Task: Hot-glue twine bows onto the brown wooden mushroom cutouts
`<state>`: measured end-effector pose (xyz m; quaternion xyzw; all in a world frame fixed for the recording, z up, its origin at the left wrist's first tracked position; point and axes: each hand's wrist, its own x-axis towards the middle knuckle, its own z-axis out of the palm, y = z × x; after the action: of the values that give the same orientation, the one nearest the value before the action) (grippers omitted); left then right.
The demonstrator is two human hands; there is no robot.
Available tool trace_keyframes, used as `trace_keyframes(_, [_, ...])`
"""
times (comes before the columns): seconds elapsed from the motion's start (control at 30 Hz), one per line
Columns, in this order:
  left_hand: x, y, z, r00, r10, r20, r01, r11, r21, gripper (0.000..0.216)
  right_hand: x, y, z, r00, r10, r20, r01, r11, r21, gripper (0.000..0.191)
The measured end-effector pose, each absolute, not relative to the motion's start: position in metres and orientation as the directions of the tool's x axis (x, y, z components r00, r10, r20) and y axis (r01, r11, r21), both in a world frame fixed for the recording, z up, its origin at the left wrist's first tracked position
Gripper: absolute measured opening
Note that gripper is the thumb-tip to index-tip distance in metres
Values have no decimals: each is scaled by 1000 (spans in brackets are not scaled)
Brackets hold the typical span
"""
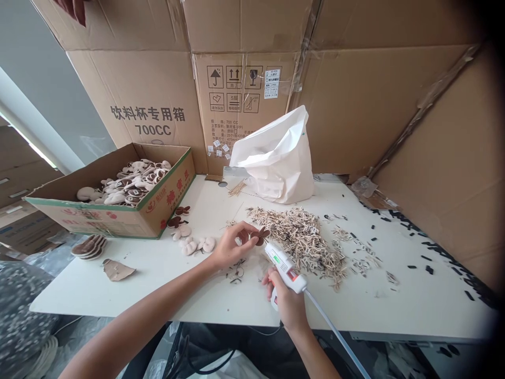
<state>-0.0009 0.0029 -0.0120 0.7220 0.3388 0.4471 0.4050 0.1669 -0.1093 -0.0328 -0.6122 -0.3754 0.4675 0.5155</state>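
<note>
My left hand [233,245] pinches a small dark brown fabric piece with rounded lobes [262,235] above the table. In my right hand [291,304] is a white hot glue gun [287,268], its nozzle at or very near the lower edge of the brown piece; whether they touch I cannot tell. A long translucent glue stick [335,331] trails from the gun's back end. Close to both hands lies a heap of small beige stick-like pieces [300,237]. Left of my left hand are several pale plush pieces [189,245] and brown ones [181,210].
An open cardboard box [165,210] full of plush pieces [134,184] stands at the left. Behind the heap is a white bag [280,168]. Cardboard walls [386,105] enclose the back and right. Black bits [429,269] are scattered along the right. A stack of brown-and-white pieces [90,247] lies near the left edge.
</note>
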Motion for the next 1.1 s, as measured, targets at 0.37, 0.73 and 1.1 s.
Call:
trace_keyframes(0.37, [-1, 3, -11, 345, 862, 372, -6, -394, 919, 26, 170, -106, -41, 281, 942, -184, -61, -174, -983, 41])
trace_keyframes(0.73, [2, 1, -21, 565, 789, 242, -224, -135, 965, 30, 170, -104, -33, 371, 912, -174, -258, -79, -963, 44])
trace_keyframes(1.1, [9, -5, -23, 631, 757, 168, -252, -5, 968, 32, 168, -105, -30, 418, 896, -147, -200, -67, -978, 43])
